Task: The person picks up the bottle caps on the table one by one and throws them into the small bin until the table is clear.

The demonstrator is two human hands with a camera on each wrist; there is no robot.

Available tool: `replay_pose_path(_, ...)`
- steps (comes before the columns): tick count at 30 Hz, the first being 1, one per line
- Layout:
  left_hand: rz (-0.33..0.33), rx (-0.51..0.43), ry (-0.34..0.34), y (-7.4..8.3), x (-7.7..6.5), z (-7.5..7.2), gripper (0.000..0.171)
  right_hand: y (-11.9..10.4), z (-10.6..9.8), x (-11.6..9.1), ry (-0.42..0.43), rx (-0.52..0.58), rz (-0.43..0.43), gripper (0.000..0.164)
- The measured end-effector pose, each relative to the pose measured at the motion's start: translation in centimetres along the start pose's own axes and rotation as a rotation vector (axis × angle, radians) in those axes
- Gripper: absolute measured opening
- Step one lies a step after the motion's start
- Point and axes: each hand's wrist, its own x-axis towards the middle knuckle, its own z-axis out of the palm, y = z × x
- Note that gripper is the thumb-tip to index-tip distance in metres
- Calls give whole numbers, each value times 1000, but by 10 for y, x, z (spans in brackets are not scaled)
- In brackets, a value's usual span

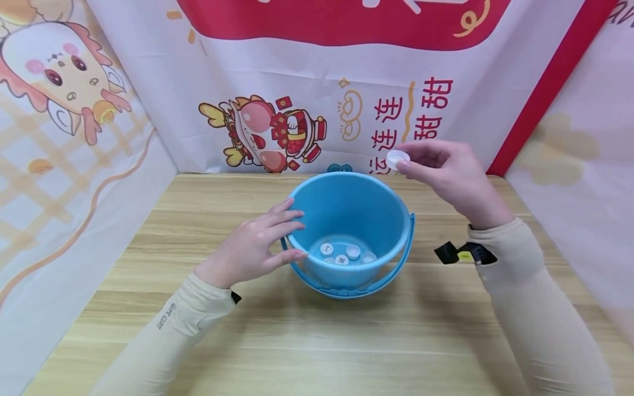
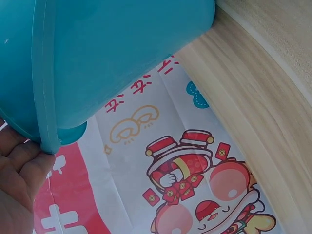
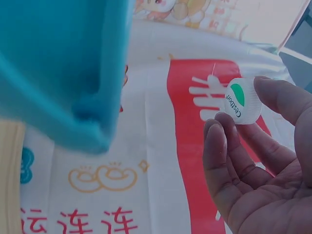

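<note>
A light blue bucket (image 1: 351,206) stands on the wooden table, its handle (image 1: 342,294) lowered round the front. My left hand (image 1: 257,239) rests on the bucket's left rim, fairly straight fingers reaching over the edge. In the left wrist view its fingertips lie right at the rim. Up to the right, beyond the bucket's rim, my right hand (image 1: 448,173) pinches a white bottle cap (image 1: 398,160) between thumb and fingers, hollow side toward the head camera. A green mark and lettering show on the cap's top (image 3: 239,100) in the right wrist view. Several white caps (image 1: 353,252) lie on the bucket's floor.
Wood-grain table (image 1: 277,341) surrounds the bucket. A printed cloth backdrop (image 1: 307,77) with red shapes and cartoon figures rises behind it, and printed cloth walls (image 1: 59,181) flank both sides. A black and yellow strap piece (image 1: 465,254) sticks out from the right wrist.
</note>
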Motion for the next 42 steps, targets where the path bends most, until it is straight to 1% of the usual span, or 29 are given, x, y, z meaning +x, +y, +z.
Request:
replay_pose_path(7,-3,3,0,0,1,0,69,-11,7,3,-19,40,-22,45)
replay_pose_path(12,-8,5,-3,0,1,1,69,-16,11,4,-29,36,-42,45)
replay_pose_path(16,-7,4,-3,0,1,1,68,-19,12,6,-46,48,-38,43)
replay_pose_path(20,-5,3,0,0,1,1,67,-22,13,7,-54,67,-34,44)
replay_pose_path(26,-1,2,3,0,1,0,67,-22,18,8,-57,78,-50,48)
replay_pose_path(29,-3,-2,2,0,1,0,66,-20,20,11,-78,31,-72,52)
replay_pose_path(34,-1,-2,2,0,1,1,63,-14,23,15,-156,-61,-85,59)
replay_pose_path(38,3,2,5,0,1,1,64,-10,23,15,-171,-74,-62,56)
replay_pose_path(42,1,2,5,1,1,0,66,-9,20,15,-174,-68,-71,52)
